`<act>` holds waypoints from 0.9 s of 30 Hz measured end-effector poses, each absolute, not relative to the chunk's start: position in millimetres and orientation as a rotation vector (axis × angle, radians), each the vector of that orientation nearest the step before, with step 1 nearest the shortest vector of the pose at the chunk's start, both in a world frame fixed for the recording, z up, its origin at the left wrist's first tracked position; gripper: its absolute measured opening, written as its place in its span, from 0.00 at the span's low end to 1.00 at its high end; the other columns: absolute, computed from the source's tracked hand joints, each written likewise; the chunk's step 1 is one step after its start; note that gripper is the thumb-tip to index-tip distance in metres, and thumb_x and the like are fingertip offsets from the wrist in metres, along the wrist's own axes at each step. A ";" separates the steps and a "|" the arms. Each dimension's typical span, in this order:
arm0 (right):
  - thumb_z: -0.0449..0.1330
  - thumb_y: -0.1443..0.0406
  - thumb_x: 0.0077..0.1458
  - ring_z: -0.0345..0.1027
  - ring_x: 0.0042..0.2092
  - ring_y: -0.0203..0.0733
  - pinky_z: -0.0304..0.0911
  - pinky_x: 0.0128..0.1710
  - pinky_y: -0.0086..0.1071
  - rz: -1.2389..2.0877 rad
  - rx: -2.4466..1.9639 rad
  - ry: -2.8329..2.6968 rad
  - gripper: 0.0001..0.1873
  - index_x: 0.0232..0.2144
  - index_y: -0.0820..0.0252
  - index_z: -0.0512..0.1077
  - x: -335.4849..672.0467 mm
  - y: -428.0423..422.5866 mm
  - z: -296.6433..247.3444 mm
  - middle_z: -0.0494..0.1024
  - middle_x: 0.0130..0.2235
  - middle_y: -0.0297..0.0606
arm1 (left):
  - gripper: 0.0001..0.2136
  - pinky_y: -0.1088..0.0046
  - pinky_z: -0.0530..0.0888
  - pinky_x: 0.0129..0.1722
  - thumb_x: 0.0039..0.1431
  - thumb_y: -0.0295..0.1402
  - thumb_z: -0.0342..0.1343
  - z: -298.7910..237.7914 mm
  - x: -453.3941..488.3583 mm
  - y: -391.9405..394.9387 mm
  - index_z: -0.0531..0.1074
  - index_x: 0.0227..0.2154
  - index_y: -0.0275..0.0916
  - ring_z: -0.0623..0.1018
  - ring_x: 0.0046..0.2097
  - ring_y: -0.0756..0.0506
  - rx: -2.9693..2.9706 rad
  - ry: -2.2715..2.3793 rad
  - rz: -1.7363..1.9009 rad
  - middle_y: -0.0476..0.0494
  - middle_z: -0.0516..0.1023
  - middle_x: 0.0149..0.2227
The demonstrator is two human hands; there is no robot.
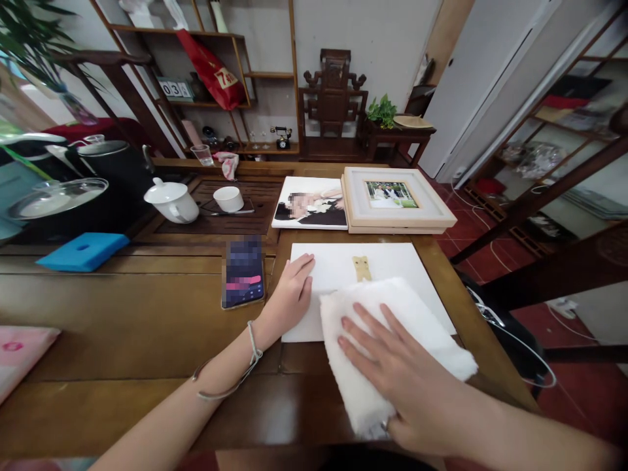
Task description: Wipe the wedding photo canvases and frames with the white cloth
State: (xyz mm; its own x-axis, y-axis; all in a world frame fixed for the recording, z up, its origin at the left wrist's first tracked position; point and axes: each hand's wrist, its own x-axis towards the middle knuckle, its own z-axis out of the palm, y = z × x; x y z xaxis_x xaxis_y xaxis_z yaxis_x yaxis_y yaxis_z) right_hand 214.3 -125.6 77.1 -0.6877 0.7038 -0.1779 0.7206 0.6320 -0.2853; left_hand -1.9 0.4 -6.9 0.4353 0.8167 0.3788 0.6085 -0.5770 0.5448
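Note:
A white board (383,261) lies flat on the wooden table (132,320), with a small tan hanger tab (362,267) near its middle. My left hand (290,296) rests flat on the board's left edge, fingers stretched out. My right hand (392,369) lies flat, fingers spread, on a fluffy white cloth (373,314) that covers the board's near right part and hangs over the table's near side.
A phone (244,272) lies left of the board. Behind it are a photo print (310,203) and a framed picture (395,198). A tea tray with teapot (171,199) and cup (228,198), and a blue pad (83,251), sit at left.

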 end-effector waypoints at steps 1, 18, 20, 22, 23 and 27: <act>0.57 0.69 0.38 0.27 0.70 0.62 0.30 0.66 0.63 -0.546 1.221 2.769 0.48 0.65 0.68 0.56 215.6 -123.5 79.7 0.48 0.70 0.51 | 0.19 0.49 0.57 0.67 0.68 0.29 0.41 -7.2 -1.9 0.4 0.66 0.58 0.35 0.64 0.65 0.39 2.366 1.221 0.898 0.32 0.67 0.61; 0.59 0.62 0.49 0.57 0.60 0.80 0.40 0.62 0.67 0.089 1.334 2.703 0.41 0.58 0.91 0.60 118.5 -77.0 63.9 0.63 0.59 0.75 | 0.17 0.59 0.66 0.63 0.66 0.32 0.43 -0.2 -6.0 9.5 0.74 0.49 0.36 0.72 0.60 0.42 1.971 1.228 1.028 0.39 0.75 0.56; 0.57 0.60 0.51 0.58 0.59 0.80 0.43 0.61 0.67 0.104 1.156 2.780 0.41 0.58 0.93 0.60 116.1 -96.9 67.9 0.63 0.58 0.77 | 0.17 0.59 0.66 0.63 0.66 0.32 0.43 1.3 -5.6 8.3 0.74 0.49 0.35 0.72 0.60 0.42 1.929 1.232 1.054 0.38 0.75 0.56; 0.57 0.59 0.51 0.58 0.60 0.78 0.45 0.61 0.66 0.084 1.028 2.840 0.42 0.58 0.93 0.59 124.6 -111.2 72.6 0.63 0.58 0.79 | 0.17 0.59 0.66 0.63 0.67 0.32 0.43 1.6 -4.3 7.1 0.74 0.49 0.35 0.72 0.60 0.42 1.934 1.230 1.065 0.37 0.75 0.56; 0.57 0.58 0.51 0.57 0.61 0.76 0.45 0.61 0.65 0.052 1.005 2.864 0.42 0.59 0.92 0.59 132.2 -115.5 75.0 0.62 0.59 0.78 | 0.17 0.59 0.66 0.63 0.67 0.32 0.44 1.2 -3.6 6.6 0.74 0.49 0.35 0.72 0.60 0.42 1.958 1.226 1.064 0.37 0.75 0.56; 0.59 0.58 0.50 0.56 0.63 0.68 0.43 0.64 0.60 -0.098 1.143 2.842 0.40 0.59 0.82 0.63 171.8 -109.3 82.7 0.64 0.61 0.68 | 0.16 0.54 0.62 0.65 0.66 0.31 0.45 -2.3 -1.6 4.8 0.73 0.50 0.36 0.72 0.59 0.41 2.134 1.207 1.010 0.35 0.74 0.57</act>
